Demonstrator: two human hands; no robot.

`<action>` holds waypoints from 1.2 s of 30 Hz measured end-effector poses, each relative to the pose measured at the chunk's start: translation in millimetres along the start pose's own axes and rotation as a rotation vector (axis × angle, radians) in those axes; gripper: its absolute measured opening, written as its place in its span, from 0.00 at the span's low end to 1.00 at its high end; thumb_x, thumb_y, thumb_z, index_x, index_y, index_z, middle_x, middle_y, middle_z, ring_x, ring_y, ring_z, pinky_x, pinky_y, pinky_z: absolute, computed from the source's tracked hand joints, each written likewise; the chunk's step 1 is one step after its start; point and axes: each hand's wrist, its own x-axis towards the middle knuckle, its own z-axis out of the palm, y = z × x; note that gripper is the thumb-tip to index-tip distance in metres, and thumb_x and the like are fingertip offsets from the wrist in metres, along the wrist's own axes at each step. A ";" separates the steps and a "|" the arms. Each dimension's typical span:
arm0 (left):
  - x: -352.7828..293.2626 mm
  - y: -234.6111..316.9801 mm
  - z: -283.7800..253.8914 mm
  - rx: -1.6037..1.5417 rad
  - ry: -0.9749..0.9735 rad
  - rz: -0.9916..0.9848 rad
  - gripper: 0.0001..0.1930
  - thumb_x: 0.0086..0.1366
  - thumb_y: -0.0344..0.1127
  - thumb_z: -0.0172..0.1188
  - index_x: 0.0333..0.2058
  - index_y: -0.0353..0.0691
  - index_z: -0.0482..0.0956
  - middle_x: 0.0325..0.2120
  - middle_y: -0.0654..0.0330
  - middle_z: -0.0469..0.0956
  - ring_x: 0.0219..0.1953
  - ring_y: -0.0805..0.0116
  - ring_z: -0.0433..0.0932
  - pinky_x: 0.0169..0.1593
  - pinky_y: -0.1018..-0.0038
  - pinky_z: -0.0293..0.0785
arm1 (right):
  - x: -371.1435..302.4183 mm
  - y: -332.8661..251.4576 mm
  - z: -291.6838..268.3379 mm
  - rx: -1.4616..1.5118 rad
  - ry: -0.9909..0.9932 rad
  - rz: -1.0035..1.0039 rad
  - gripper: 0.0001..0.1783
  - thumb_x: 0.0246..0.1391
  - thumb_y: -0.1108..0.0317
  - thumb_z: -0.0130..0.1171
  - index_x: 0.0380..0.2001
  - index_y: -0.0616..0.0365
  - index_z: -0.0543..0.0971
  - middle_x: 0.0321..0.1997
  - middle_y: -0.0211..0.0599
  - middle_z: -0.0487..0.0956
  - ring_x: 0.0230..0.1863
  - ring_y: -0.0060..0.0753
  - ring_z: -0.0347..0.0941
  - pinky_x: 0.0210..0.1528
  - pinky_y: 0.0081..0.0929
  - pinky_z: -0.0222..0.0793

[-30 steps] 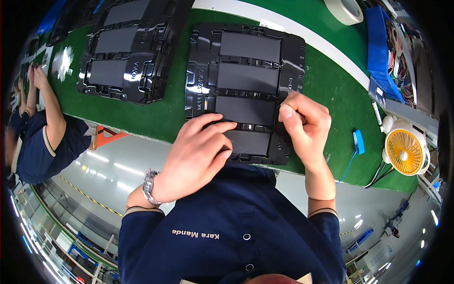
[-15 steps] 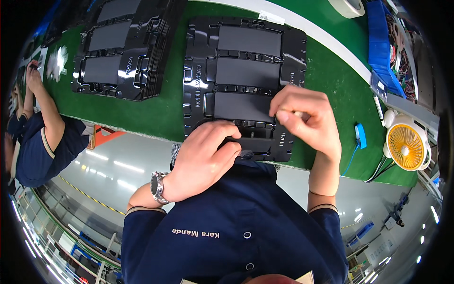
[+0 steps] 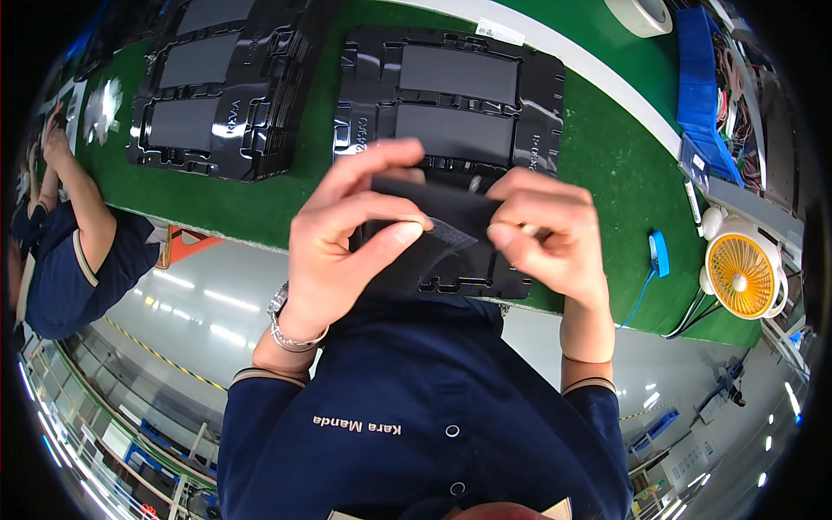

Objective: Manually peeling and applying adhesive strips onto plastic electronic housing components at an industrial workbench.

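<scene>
At frame centre, the left hand (image 3: pixel 360 234) pinches a dark panel (image 3: pixel 464 208) tilted above the black tray (image 3: pixel 544 95); the right hand (image 3: pixel 546 230) is pinched closed at its right end, on what I cannot tell. That panel looks lifted out; two seated panels (image 3: pixel 458 71) fill upper pockets, lower ones being partly hidden. The tray's near edge lies just beside the green table's (image 3: pixel 607 199) edge, with room rightward before the fan (image 3: pixel 741 279), less toward the tray stack (image 3: pixel 251 143), upper left
</scene>
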 end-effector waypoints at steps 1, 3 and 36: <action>0.9 -1.2 -1.0 -0.097 0.012 -0.019 0.06 0.56 0.22 0.63 0.33 0.33 0.83 0.53 0.51 0.71 0.52 0.61 0.73 0.54 0.68 0.70 | -0.2 3.7 -2.6 0.004 0.072 -0.048 0.06 0.45 0.74 0.62 0.21 0.64 0.76 0.25 0.37 0.74 0.23 0.27 0.69 0.23 0.23 0.61; -1.0 -5.6 -1.9 -0.259 0.016 -0.071 0.06 0.56 0.22 0.63 0.33 0.32 0.83 0.55 0.51 0.70 0.56 0.59 0.69 0.57 0.67 0.67 | -1.6 0.5 -7.7 -0.006 0.148 -0.022 0.06 0.46 0.75 0.61 0.20 0.65 0.76 0.26 0.37 0.75 0.24 0.26 0.69 0.25 0.22 0.61; -10.7 -4.9 29.9 -0.269 -0.105 -0.181 0.04 0.60 0.24 0.61 0.34 0.33 0.82 0.44 0.53 0.79 0.60 0.62 0.68 0.59 0.68 0.65 | -4.1 7.2 16.4 0.104 0.282 0.150 0.04 0.54 0.76 0.58 0.30 0.67 0.79 0.29 0.36 0.79 0.29 0.23 0.73 0.32 0.21 0.67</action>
